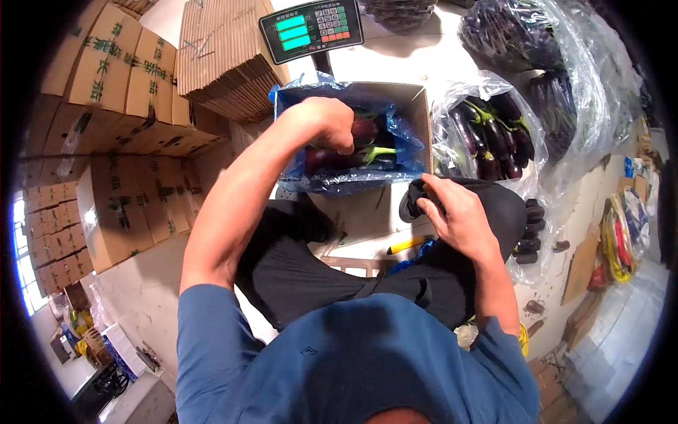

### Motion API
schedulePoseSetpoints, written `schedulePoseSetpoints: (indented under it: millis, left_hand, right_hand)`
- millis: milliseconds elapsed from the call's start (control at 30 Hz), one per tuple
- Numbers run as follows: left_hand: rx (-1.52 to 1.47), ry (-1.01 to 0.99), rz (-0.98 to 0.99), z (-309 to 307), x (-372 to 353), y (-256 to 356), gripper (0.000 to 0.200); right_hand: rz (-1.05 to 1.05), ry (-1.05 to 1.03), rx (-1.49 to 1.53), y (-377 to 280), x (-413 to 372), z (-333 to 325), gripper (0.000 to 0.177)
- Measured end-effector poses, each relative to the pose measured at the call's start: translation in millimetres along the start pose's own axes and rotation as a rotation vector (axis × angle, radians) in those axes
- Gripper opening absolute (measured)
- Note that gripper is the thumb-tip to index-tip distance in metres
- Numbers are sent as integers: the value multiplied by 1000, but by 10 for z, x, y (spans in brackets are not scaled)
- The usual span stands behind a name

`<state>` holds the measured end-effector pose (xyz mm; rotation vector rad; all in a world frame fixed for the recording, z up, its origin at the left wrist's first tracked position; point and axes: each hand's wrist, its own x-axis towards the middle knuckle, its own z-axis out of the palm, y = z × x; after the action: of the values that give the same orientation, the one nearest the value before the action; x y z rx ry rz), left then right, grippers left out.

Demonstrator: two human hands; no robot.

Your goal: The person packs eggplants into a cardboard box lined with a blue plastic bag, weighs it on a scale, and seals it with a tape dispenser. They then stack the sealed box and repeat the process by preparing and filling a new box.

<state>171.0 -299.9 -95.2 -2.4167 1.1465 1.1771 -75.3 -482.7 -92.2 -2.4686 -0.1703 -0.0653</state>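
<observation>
My left hand (pixel 328 124) reaches down into an open cardboard box (pixel 429 116) lined with a blue plastic bag (pixel 406 138). Its fingers are curled and closed over the dark purple eggplants (pixel 328 161) inside. What the fingertips grip, if anything, is hidden behind the hand. My right hand (pixel 459 215) rests over the black trouser leg (pixel 498 205), to the right of the box's near corner. Its fingers are apart, bent a little, and hold nothing I can see. A clear bag of eggplants (pixel 487 134) lies just right of the box.
A scale display (pixel 311 30) with lit green readouts stands behind the box. Flattened cartons (pixel 219 49) and stacked printed boxes (pixel 116 63) rise at left. More bagged eggplants (pixel 508 35) lie at back right. A yellow-handled tool (pixel 407 245) is between my legs.
</observation>
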Motion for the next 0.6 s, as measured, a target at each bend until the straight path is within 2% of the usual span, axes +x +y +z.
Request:
schedulePoseSetpoints:
  millis: [67, 133, 167, 267, 300, 333, 400, 533, 600]
  left_hand:
    - [16, -43, -4, 62, 339, -3, 40]
    - [15, 92, 26, 155, 653, -56, 43]
    - [-5, 158, 49, 218, 808, -79, 52]
    - [-49, 162, 136, 379, 1047, -53, 58]
    - [-61, 159, 186, 596, 1234, -125, 66]
    - [-78, 439, 314, 878, 1276, -194, 66]
    - [-146, 352, 266, 917, 1197, -145, 70]
    - [-146, 433, 282, 867, 1040, -152, 71]
    - [-211, 449, 305, 770, 948, -237, 59]
  right_hand:
    - [-32, 14, 1, 3, -21, 9, 39]
    - [-25, -21, 8, -2, -52, -17, 41]
    - [-31, -36, 5, -5, -62, -33, 41]
    - [-59, -24, -7, 51, -84, -42, 41]
    - [-74, -15, -11, 66, -94, -45, 42]
    - [-64, -27, -12, 71, -101, -53, 42]
    - [-48, -42, -17, 71, -98, -67, 42]
    - [-27, -83, -28, 79, -122, -46, 41]
    - [-5, -110, -59, 94, -134, -23, 40]
